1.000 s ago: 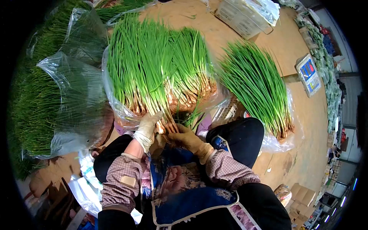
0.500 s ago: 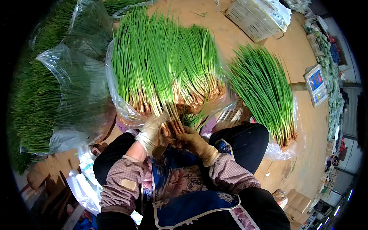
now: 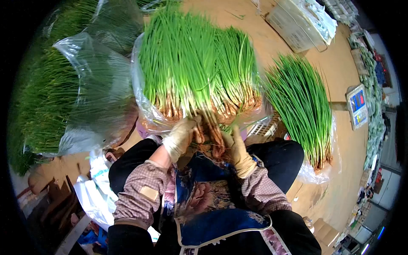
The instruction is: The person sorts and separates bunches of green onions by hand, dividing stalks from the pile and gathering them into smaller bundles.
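My left hand [image 3: 182, 138], in a pale glove, is closed round the lower stems of a small bunch of spring onions [image 3: 208, 123]. Brown, stringy roots hang from it above my lap. Just right of those roots is my right hand [image 3: 238, 154], also gloved, its fingers pointing up and apart from the bunch. The held stalks lean over a large pile of spring onions [image 3: 178, 63] on clear plastic [image 3: 142, 100], their green tops pointing away from me. Some loose green leaves [image 3: 238, 121] show behind my right hand's fingertips.
Another heap of spring onions [image 3: 304, 110] lies on plastic to the right. Beyond it are a digital scale [image 3: 357, 106] and a crate [image 3: 291, 27] with plastic in it. Plastic-covered greens [image 3: 46, 102] fill the left side. A white bag [image 3: 95, 195] lies near my left knee.
My right hand has let go of the root ends and moved right, its fingers straighter. The left hand still grips the stems. The whole view has shifted slightly.
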